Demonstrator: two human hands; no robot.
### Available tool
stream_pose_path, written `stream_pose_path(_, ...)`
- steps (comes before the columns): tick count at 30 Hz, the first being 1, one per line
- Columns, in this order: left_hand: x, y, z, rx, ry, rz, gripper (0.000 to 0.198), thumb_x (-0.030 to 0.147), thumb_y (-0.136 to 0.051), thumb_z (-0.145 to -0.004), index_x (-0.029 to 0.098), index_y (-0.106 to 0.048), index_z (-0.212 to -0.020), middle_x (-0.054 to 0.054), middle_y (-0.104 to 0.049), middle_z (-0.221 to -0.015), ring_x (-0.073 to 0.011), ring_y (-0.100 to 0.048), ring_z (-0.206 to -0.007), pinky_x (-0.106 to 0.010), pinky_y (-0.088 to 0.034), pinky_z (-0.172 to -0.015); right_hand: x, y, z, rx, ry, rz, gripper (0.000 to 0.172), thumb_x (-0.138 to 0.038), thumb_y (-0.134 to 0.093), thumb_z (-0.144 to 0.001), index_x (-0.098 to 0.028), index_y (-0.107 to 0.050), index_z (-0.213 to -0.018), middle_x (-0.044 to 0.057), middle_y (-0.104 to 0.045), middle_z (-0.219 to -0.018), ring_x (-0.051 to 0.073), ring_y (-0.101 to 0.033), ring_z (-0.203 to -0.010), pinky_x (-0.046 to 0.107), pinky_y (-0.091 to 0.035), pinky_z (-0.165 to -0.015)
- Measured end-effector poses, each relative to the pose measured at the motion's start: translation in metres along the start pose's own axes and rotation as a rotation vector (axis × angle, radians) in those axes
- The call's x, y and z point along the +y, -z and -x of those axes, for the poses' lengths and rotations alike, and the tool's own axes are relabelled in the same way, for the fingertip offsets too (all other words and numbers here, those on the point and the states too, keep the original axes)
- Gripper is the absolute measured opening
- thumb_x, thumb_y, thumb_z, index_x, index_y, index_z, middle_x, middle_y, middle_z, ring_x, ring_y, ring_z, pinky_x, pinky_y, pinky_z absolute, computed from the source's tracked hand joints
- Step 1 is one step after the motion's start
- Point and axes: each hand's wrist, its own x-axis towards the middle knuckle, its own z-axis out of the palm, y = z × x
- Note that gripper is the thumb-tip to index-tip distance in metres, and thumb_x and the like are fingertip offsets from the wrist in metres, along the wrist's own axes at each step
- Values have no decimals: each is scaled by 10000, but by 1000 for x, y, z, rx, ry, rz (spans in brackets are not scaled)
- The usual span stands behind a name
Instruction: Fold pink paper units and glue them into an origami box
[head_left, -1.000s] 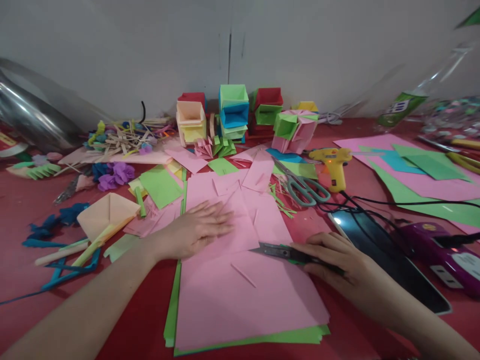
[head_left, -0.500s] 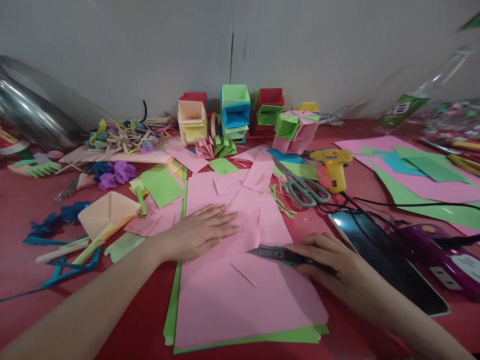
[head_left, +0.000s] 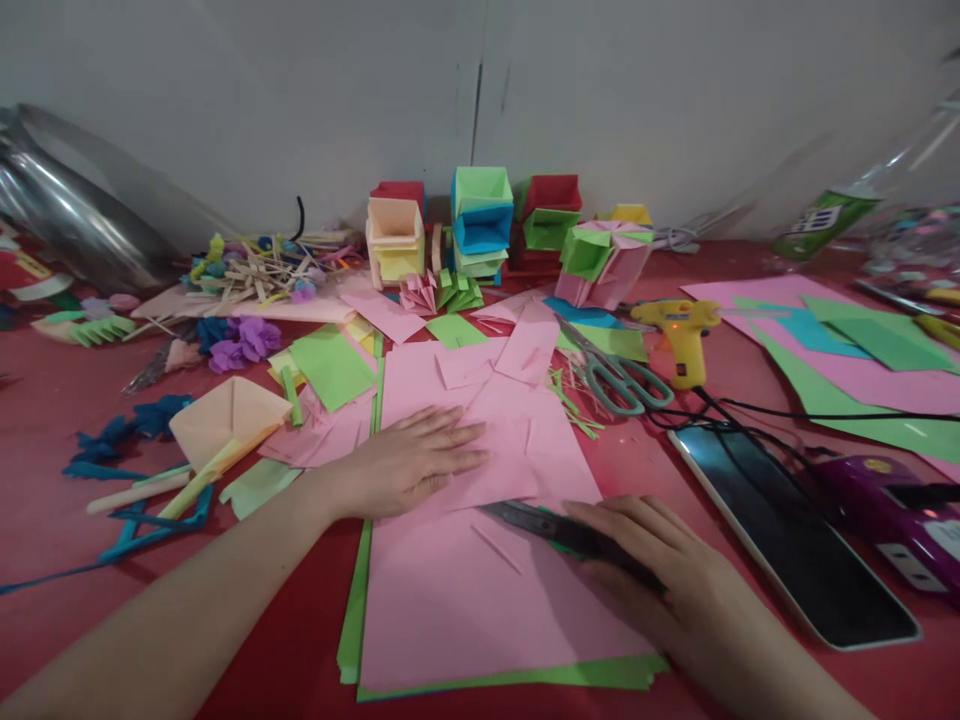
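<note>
My left hand [head_left: 412, 462] lies flat, fingers stretched, on a pink paper piece [head_left: 491, 470] atop a stack of pink sheets [head_left: 465, 610]. Green sheets [head_left: 592, 676] show along the stack's lower edge. My right hand [head_left: 660, 570] is closed around a dark utility knife [head_left: 551, 525]. The knife's tip points left and meets the lower edge of the pink piece, just right of my left hand. A thin pink strip [head_left: 496, 548] rests on the stack below the blade. Smaller folded pink pieces [head_left: 529, 342] lie at the stack's far end.
Scissors [head_left: 619, 375] and a yellow glue gun [head_left: 681, 335] lie beyond my right hand, a phone [head_left: 795, 540] and purple power strip [head_left: 885, 525] beside it. Folded paper boxes [head_left: 480, 230] stand along the wall. Paper flowers [head_left: 244, 343] and a peach paper shape [head_left: 227, 420] are left.
The knife and my right hand have moved down and left along the lower edge of the pink piece. My left hand stays pressed on the paper. The view has shifted slightly.
</note>
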Motion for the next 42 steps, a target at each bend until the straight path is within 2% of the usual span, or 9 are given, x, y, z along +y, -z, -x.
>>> stream_pose_path(4, 0, 0, 0, -6, 12, 13, 430, 299, -278, -948, 282, -303, -1377, 42, -184, -1489, -155, -72, -1381, -382, -91, -1127, -4, -4, -6, 13, 29, -8, 245, -292, -499, -858, -247, -622, -1065, 80, -640, -998, 222, -598, -906, 346, -533, -747)
stream_pose_path(21, 0, 1, -1, -11, 9, 8, 428, 278, -288, -944, 260, -329, -1370, 25, -193, -1488, -168, -84, -1381, -386, -87, -1127, 2, -2, -11, -22, 76, -73, 266, -293, -506, -858, -252, -626, -1092, 80, -630, -980, 210, -607, -902, 306, -544, -731)
stream_pose_path(34, -1, 0, 0, -3, 9, 4, 428, 286, -279, -946, 271, -326, -1371, 30, -192, -1491, -167, -76, -1382, -374, -76, -1125, -10, -10, -20, -24, 182, 16, 248, -249, -496, -868, -200, -609, -1084, 88, -637, -948, 216, -593, -869, 359, -515, -735)
stream_pose_path(42, -1, 0, 0, -2, 19, 44, 431, 283, -289, -945, 299, -304, -1376, 51, -187, -1492, -152, -73, -1382, -367, -78, -1126, -16, -16, -25, -14, 233, -15, 248, -216, -490, -875, -194, -594, -1099, 80, -628, -944, 191, -583, -856, 331, -514, -726)
